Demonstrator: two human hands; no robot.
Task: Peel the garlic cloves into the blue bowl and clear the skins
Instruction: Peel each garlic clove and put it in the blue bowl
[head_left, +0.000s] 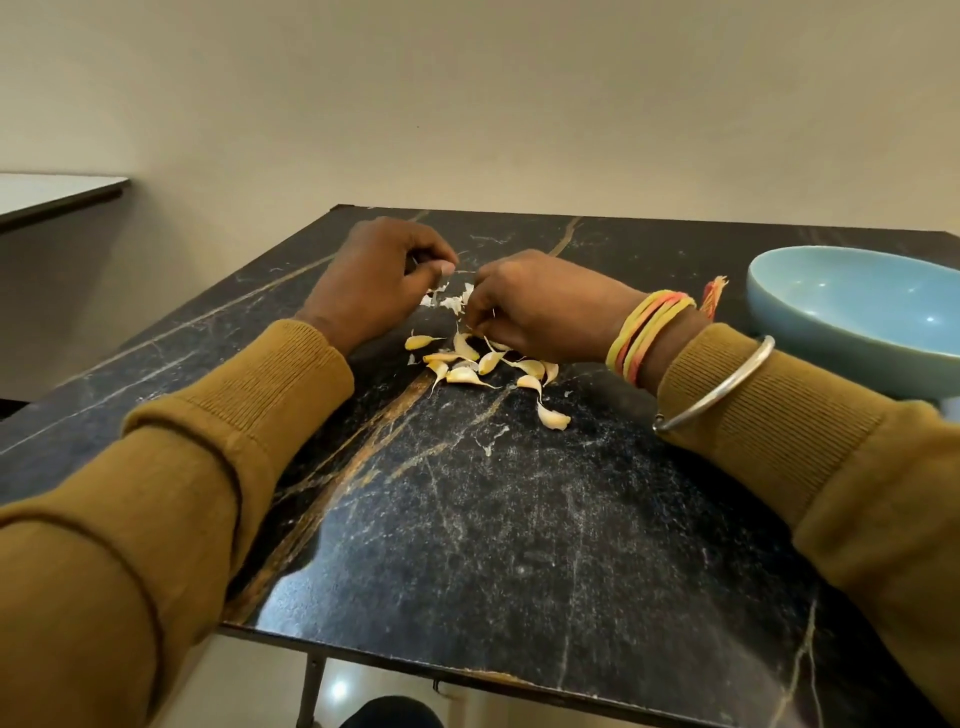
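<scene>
Garlic cloves (483, 364) heaped on bench (467, 519) at 12 o'clock, white skins (449, 302) just beyond at 11 o'clock, blue bowl (857, 312) well apart at 2 o'clock. Left hand (382, 283) curled, thumb to forefinger, right hand (530, 309) curled fingertips-down at the heap; cannot tell what either pinches. Nip 1 clove's tail, strip skin away from the heap, then drop each bare clove straight into the bowl.

Beige wall (467, 104); black marble-look table (493, 519); white-topped counter (52, 192) left, perhaps second table; glossy pale floor (374, 675).
</scene>
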